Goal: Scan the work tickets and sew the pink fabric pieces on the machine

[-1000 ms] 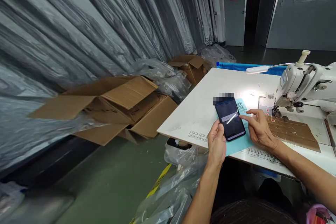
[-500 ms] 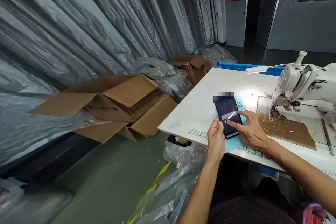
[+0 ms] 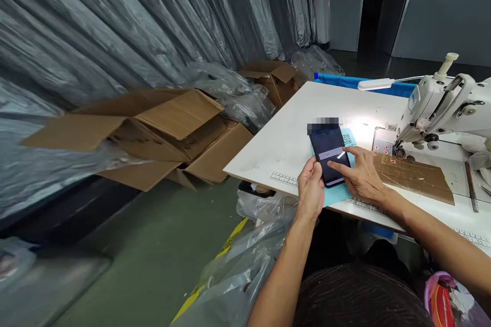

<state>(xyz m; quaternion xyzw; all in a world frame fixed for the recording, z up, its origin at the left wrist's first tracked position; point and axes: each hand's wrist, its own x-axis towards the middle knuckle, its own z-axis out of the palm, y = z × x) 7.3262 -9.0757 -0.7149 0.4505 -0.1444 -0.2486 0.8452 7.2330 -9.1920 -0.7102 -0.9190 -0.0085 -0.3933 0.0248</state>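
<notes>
My left hand (image 3: 311,187) grips the lower left side of a dark smartphone (image 3: 326,164), its thumb along the edge. The phone is tilted over the near part of the white sewing table (image 3: 264,153). My right hand (image 3: 364,174) comes in from the right with thumb and forefinger spread, one digit over the screen and another at the phone's right edge. On the screen a pale box and a white slanted streak show. Partly hidden under the phone lies a light blue sheet (image 3: 337,196) with a printed QR code.
Right of my hands stand a white sewing machine (image 3: 433,107) and a brown board (image 3: 416,178). A pencil-like tool (image 3: 471,186) lies farther right. Open cardboard boxes (image 3: 184,112) and plastic bags (image 3: 249,271) are at the left. A pink-rimmed bin (image 3: 431,286) sits below right.
The camera view has tilted down slightly, so everything sits higher in the picture. Both hands stay at the phone, and the white streak on the screen has become shorter.
</notes>
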